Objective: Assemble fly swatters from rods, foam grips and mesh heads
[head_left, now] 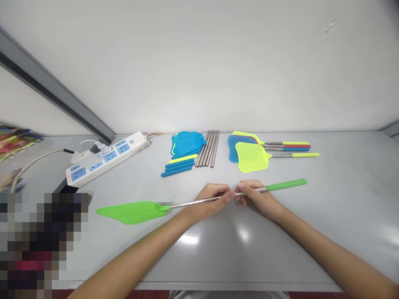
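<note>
Both hands grip a green fly swatter [134, 211] held above the grey table, its metal rod extended. My left hand [215, 201] is closed around the thin part of the rod, thumb along it. Close beside it, my right hand [255, 197] pinches the thicker rod section near the green handle [286, 185], which points right. The mesh head points left and is seen nearly edge-on. Behind the hands lie several metal rods [207, 149], a stack of blue swatter heads [188, 143], and loose blue and yellow handle sleeves [179, 166].
Assembled swatters, with a yellow one [253, 157] on top, lie at the back right. A white power strip [107, 158] with plugs and a cable sits at the left. A wall closes off the table's [343, 187] back edge. The lower left corner is blurred out.
</note>
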Demonstrator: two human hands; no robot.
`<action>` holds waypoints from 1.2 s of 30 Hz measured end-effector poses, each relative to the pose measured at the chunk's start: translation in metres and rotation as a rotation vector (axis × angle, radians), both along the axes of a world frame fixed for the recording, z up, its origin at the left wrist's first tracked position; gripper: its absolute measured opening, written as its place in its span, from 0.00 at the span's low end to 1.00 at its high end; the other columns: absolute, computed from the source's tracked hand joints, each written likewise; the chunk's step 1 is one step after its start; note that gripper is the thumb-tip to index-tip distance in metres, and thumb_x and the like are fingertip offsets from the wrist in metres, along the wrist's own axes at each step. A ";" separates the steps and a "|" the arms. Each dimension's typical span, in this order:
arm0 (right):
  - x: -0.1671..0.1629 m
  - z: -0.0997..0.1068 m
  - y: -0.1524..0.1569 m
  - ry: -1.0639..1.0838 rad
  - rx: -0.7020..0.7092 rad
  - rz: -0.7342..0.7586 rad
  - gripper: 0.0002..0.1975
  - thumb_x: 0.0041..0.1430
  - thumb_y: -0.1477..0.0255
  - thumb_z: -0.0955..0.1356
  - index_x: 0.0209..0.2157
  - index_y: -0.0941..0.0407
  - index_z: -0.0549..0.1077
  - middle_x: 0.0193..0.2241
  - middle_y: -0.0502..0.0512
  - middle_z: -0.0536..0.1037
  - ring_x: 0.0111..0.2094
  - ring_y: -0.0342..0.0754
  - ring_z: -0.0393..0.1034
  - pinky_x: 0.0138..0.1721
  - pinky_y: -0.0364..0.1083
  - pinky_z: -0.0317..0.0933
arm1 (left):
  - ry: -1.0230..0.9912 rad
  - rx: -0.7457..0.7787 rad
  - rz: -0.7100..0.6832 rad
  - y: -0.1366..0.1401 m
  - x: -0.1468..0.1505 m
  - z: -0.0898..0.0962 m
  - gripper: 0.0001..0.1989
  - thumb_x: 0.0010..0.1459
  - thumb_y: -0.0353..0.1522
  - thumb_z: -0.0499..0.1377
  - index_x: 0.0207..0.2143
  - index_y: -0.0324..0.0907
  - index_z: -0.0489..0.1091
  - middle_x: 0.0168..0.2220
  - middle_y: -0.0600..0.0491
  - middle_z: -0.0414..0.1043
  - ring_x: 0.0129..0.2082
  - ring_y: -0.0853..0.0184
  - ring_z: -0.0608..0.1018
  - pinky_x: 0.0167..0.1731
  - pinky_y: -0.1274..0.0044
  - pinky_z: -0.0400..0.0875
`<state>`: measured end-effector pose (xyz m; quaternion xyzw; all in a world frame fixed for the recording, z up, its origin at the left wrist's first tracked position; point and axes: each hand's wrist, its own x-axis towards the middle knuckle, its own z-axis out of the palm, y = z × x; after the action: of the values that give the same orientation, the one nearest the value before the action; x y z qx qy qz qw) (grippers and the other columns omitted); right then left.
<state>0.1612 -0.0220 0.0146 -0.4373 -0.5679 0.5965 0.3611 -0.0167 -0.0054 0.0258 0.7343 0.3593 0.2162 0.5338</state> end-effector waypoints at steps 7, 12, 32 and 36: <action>0.001 -0.001 -0.001 0.017 -0.016 -0.003 0.20 0.58 0.64 0.60 0.18 0.58 0.68 0.14 0.49 0.66 0.21 0.42 0.60 0.27 0.42 0.52 | -0.002 0.005 0.004 0.000 0.001 -0.001 0.21 0.58 0.43 0.46 0.18 0.39 0.53 0.18 0.60 0.46 0.19 0.76 0.54 0.18 0.81 0.48; 0.001 -0.001 0.000 0.023 -0.019 -0.011 0.19 0.58 0.64 0.60 0.18 0.58 0.69 0.14 0.49 0.66 0.21 0.42 0.60 0.26 0.42 0.52 | 0.020 0.004 0.016 0.001 0.001 -0.003 0.22 0.58 0.43 0.46 0.18 0.38 0.55 0.17 0.60 0.47 0.19 0.76 0.55 0.18 0.81 0.48; 0.003 0.000 0.002 0.092 -0.133 -0.015 0.17 0.57 0.65 0.61 0.18 0.58 0.69 0.14 0.49 0.65 0.22 0.42 0.60 0.27 0.43 0.52 | 0.095 0.055 -0.043 0.001 -0.001 0.002 0.24 0.61 0.40 0.40 0.17 0.38 0.58 0.18 0.58 0.57 0.21 0.74 0.63 0.24 0.81 0.55; 0.004 0.002 0.002 0.155 -0.202 -0.016 0.16 0.55 0.66 0.62 0.18 0.58 0.69 0.14 0.49 0.64 0.21 0.42 0.59 0.27 0.43 0.53 | 0.123 0.086 -0.054 0.000 0.000 0.003 0.24 0.62 0.39 0.40 0.18 0.38 0.59 0.19 0.57 0.59 0.22 0.74 0.64 0.26 0.81 0.56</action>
<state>0.1657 -0.0201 0.0162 -0.4285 -0.4721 0.6797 0.3626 -0.0171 -0.0050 0.0285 0.7777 0.3621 0.1714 0.4844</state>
